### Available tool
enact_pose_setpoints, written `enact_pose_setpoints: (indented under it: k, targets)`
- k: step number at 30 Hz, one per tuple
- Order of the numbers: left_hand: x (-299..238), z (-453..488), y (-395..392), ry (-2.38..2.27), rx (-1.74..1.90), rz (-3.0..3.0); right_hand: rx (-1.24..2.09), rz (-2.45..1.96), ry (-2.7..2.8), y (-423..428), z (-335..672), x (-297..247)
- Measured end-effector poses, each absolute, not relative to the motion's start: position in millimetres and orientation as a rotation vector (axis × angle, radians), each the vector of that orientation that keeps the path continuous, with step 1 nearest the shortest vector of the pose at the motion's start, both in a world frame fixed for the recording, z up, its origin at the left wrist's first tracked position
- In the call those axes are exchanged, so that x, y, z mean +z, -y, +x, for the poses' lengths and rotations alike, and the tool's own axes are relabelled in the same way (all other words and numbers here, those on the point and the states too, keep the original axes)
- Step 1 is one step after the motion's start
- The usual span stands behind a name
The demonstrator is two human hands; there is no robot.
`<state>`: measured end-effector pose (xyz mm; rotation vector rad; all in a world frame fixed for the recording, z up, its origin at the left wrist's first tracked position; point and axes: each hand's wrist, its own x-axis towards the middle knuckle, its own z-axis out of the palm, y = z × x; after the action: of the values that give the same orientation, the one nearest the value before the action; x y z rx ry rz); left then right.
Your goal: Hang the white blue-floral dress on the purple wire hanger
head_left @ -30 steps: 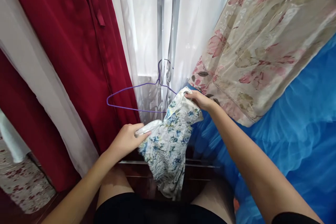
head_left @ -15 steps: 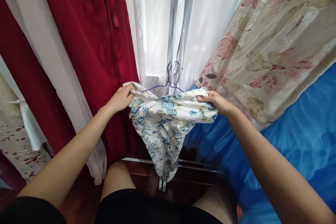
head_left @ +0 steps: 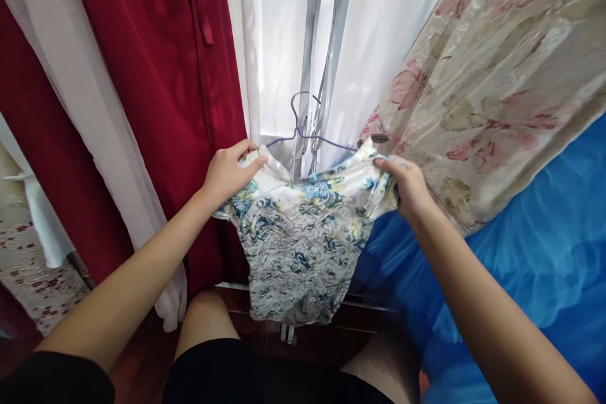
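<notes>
Between my hands hangs a short-sleeved floral blouse (head_left: 303, 233), white with blue and yellow flowers, its front spread wide. Inside its neckline is a thin purple wire hanger (head_left: 297, 131), the hook standing up above the collar and the arms running under the shoulders. My left hand (head_left: 231, 170) pinches the blouse at the left shoulder between thumb and fingers. At the opposite shoulder my right hand (head_left: 407, 180) grips the cloth, thumb on top. Part of the hanger is hidden by the fabric.
Behind the blouse hang a white curtain (head_left: 279, 31) and grey ribbons (head_left: 326, 31). A dark red curtain (head_left: 161, 88) is on the left. To the right are a beige floral cloth (head_left: 492, 95) and blue tulle (head_left: 525, 240). My knees flank the dark floor (head_left: 322, 344).
The blouse has opened out from a bunched, tapering shape to a wide hanging one. The hanger has risen and tilted slightly, and its right arm shows more. Both hands still hold the shoulders.
</notes>
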<state>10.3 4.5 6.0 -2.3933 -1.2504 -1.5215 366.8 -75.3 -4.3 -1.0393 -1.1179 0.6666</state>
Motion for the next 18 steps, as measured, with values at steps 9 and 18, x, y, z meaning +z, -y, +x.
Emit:
enact_pose_setpoints:
  k: [9, 18]
  targets:
    - [-16, 18, -13, 1.292, -2.5, -2.131, 0.6, -0.656, 2.228, 162, 273, 18]
    - [-4, 85, 64, 0.98, -2.451, -3.347, 0.999, -1.059, 1.664, 121, 292, -53]
